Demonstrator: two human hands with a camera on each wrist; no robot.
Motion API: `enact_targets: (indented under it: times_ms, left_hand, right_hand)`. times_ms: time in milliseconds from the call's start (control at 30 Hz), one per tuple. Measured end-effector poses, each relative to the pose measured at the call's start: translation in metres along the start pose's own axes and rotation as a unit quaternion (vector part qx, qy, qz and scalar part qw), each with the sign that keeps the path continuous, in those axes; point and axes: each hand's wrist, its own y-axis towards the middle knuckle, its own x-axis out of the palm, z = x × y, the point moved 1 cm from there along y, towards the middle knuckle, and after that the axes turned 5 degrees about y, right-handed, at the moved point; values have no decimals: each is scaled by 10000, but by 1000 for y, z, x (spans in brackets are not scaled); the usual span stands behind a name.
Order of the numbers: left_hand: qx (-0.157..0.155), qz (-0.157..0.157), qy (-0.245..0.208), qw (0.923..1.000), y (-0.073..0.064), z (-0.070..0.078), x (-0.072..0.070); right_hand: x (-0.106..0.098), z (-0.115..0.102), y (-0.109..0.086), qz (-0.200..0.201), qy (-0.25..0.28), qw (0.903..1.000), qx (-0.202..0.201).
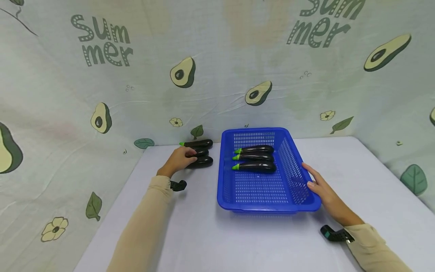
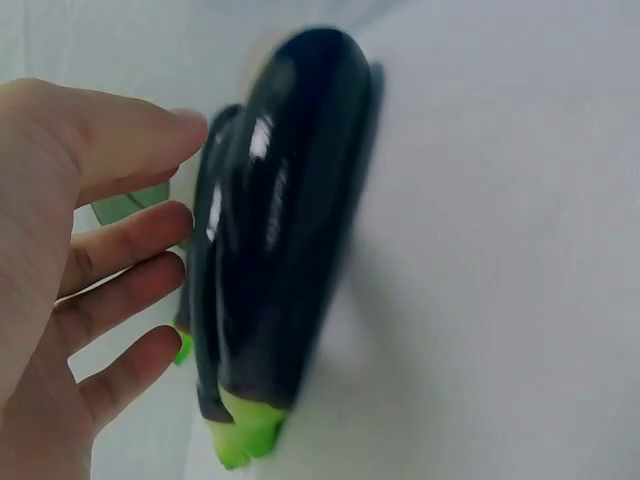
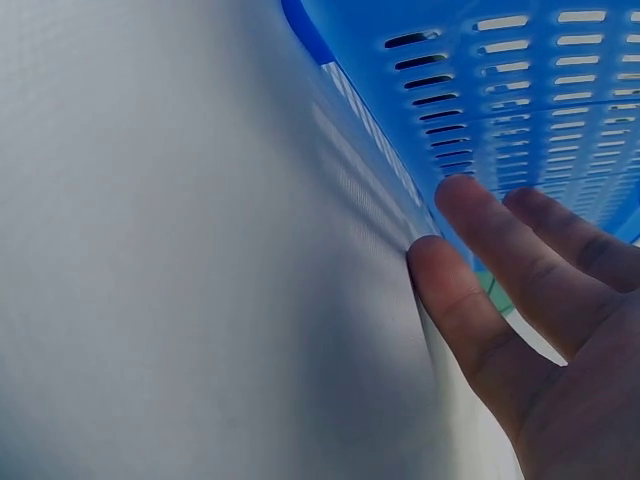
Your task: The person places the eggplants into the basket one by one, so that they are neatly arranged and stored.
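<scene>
My left hand (image 1: 180, 160) reaches over the eggplants left of the basket, thumb and fingers loosely bent beside the middle eggplant (image 1: 204, 152). In the left wrist view a gap shows between thumb and fingers, with nothing held there. A near eggplant (image 1: 204, 162) and a far eggplant (image 1: 202, 143) lie on either side of it, their green stems to the left. At the right side of the blue plastic basket (image 1: 268, 207), my right hand (image 1: 324, 192) holds the rim, thumb on top. Its other fingers (image 3: 540, 270) extend along the slotted outer wall.
Three eggplants (image 1: 256, 166) lie side by side inside the basket, toward its far end. The white-covered table (image 1: 204, 234) meets a printed cloth backdrop (image 1: 217, 68) behind the basket. A dark wrist device (image 1: 336, 234) sits on each forearm.
</scene>
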Motion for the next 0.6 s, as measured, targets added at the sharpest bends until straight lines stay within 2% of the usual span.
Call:
enact_targets:
  times_ms: [133,267,500,600]
  left_hand:
    - [-145,-109,-50,9998,-2,-8,4]
    - [-68,-161,-93,9998,-3,-11,9]
    - [12,-54,140,9999,-7,-9,13]
    - [39,-42,408,9992,-7,-7,15]
  right_hand:
    - [-1,1,0,-10,-8,10000,23]
    - [-1,2,0,15,-54,10000,61]
    - [-1,1,0,7,-134,9999,27]
    - [-2,0,1,6,-189,9998,3]
